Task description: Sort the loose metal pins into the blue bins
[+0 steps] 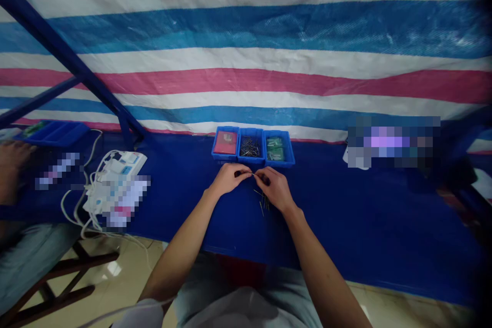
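Note:
My left hand (227, 179) and my right hand (273, 187) meet fingertip to fingertip just in front of three small blue bins. Both are closed in a pinch around something small and thin, too tiny to make out. Several loose thin metal pins (263, 205) lie on the table under and beside my right hand. The left bin (225, 157) contains a flat pink-red item (225, 142). A pile of dark metal pins (250, 147) fills the middle bin (251, 159). Green-and-clear small pieces (275, 149) are in the right bin (288, 151).
White power strips (128, 164) with tangled cables lie on the blue table (346, 225) to the left. Farther left are a blue tray (65, 133) and another person's hand (13, 159). A blurred-out device (388, 142) stands at the right. A striped sheet (246, 79) hangs behind.

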`<state>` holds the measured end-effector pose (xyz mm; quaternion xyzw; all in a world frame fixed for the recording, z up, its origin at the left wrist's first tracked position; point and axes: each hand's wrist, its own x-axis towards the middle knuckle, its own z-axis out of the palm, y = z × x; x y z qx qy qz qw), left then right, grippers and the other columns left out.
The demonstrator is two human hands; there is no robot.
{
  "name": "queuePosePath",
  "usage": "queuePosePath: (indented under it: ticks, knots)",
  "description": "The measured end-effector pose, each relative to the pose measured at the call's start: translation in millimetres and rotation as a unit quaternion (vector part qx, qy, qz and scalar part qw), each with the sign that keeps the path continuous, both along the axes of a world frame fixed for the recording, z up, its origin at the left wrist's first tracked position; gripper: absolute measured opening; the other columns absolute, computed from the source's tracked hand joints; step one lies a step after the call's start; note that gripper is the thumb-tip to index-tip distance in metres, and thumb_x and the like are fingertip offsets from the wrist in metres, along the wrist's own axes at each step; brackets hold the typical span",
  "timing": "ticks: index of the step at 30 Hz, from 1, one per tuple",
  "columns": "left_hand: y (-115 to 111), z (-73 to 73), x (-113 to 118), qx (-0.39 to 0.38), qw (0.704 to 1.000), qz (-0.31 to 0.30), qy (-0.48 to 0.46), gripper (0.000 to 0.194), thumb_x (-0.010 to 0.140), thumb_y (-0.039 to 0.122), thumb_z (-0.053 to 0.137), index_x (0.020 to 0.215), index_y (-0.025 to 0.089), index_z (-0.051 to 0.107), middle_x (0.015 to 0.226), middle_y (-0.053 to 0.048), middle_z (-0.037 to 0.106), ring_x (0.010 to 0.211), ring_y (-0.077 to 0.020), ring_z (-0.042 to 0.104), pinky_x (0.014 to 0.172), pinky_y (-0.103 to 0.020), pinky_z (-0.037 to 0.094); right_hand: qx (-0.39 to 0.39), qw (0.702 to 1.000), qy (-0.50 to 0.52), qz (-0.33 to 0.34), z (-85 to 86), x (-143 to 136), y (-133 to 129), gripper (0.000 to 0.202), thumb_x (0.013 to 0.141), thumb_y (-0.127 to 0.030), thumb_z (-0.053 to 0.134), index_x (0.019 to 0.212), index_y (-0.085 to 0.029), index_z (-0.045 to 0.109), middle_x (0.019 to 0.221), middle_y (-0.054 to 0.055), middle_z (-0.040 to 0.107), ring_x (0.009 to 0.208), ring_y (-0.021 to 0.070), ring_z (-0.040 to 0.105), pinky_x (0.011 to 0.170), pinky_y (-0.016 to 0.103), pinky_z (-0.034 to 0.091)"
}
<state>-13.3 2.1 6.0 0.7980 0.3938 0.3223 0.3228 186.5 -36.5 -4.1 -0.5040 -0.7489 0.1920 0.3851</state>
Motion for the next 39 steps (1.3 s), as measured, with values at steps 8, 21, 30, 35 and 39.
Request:
queuePosePath:
  ticks: [8,21,30,35,39]
  knots:
    - [-0.3,-2.4,-0.7,0.006,1.000,0.001,0.016,0.017,0.092,0.030,0.063,0.093,0.018,0.075,0.085,-0.002,0.073,0.069,-0.0131,0.062,0.066,-0.023,0.045,0.008,1.000,-0.005,0.014,-5.9,0.5,2.8,0.010,0.094,-0.028,0.059,0.097,-0.022,0.067,0.084,0.002,0.063,0.063,0.0138,0.055,0.062,0.026,0.044]
    - [-0.1,-3.0,-1.5,0.009,1.000,0.004,0.029,0.018,0.092,0.032,0.064,0.092,0.019,0.076,0.087,-0.004,0.074,0.076,-0.0158,0.066,0.069,-0.025,0.048,0.001,1.000,-0.017,0.018,-0.5,-0.3,0.2,0.014,0.098,-0.028,0.054,0.096,-0.022,0.066,0.088,0.004,0.065,0.074,0.0171,0.061,0.067,0.028,0.044]
    - [-0.6,-3.1,-1.1,0.009,1.000,0.007,0.029,0.019,0.092,0.033,0.064,0.092,0.019,0.076,0.087,-0.004,0.074,0.075,-0.0157,0.065,0.069,-0.025,0.048,-0.004,0.999,-0.028,0.015,-0.1,0.2,0.3,0.014,0.099,-0.028,0.052,0.095,-0.023,0.065,0.089,0.003,0.065,0.074,0.0172,0.061,0.068,0.028,0.044]
    - [-0.4,-3.0,-1.1,0.007,1.000,0.005,0.026,0.018,0.092,0.032,0.064,0.092,0.019,0.076,0.087,-0.003,0.074,0.075,-0.0152,0.065,0.068,-0.025,0.048,-0.002,0.999,-0.034,0.008,-0.4,-0.1,0.1,0.016,0.099,-0.029,0.051,0.096,-0.022,0.065,0.088,0.003,0.064,0.073,0.0174,0.061,0.066,0.029,0.043]
    - [-0.6,-2.2,-0.9,0.010,0.999,0.005,0.030,0.018,0.093,0.032,0.064,0.092,0.019,0.076,0.088,-0.003,0.074,0.074,-0.0151,0.065,0.069,-0.025,0.047,-0.004,0.999,-0.039,0.007,-0.8,-0.1,0.2,0.017,0.100,-0.031,0.051,0.096,-0.023,0.065,0.090,0.004,0.066,0.075,0.0177,0.063,0.067,0.029,0.043]
